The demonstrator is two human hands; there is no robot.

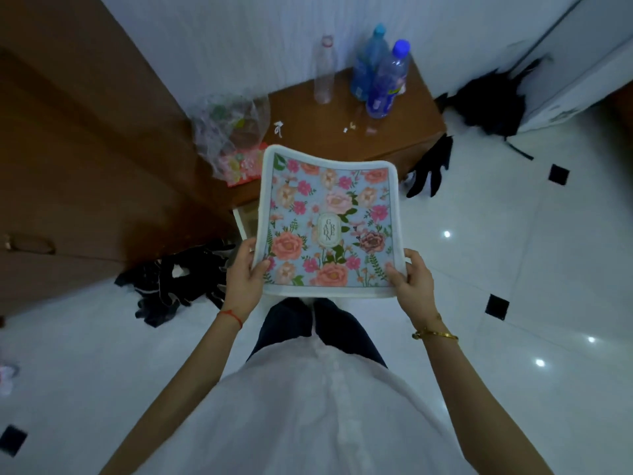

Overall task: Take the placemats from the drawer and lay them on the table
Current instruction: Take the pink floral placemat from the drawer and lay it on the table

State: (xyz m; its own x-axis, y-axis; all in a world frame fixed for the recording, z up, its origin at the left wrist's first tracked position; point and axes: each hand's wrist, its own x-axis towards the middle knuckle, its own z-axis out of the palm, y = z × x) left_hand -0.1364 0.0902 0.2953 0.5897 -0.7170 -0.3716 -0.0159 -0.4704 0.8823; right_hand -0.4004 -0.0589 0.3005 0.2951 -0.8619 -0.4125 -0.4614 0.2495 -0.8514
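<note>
Floral placemat (329,224) out, frame centre, left hand (241,275) and right hand (412,281) pinching near corners; table (342,132) above: nothing laid yet.

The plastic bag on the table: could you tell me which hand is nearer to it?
Left. The left hand grips the placemat's near-left corner, just below the plastic bag. The right hand grips the near-right corner, across the placemat from the bag.
</note>
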